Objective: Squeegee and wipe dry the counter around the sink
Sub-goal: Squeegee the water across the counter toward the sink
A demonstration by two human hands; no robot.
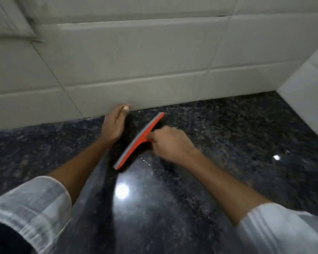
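Both forearms are bare from the wrists up to rolled-back sleeves. The left sleeve (31, 213), near the lower left corner, is white, lightly crumpled cloth with a faint check of pale grey stripes, its cuff folded over into a thick band with a stitched edge. Beneath it at the near left edge a dark, almost black piece of clothing shows. The right sleeve (283, 233), in the lower right corner, is the same white cloth, blurred. The left hand (114, 123) and right hand (170, 143) wear no gloves, rings or watch.
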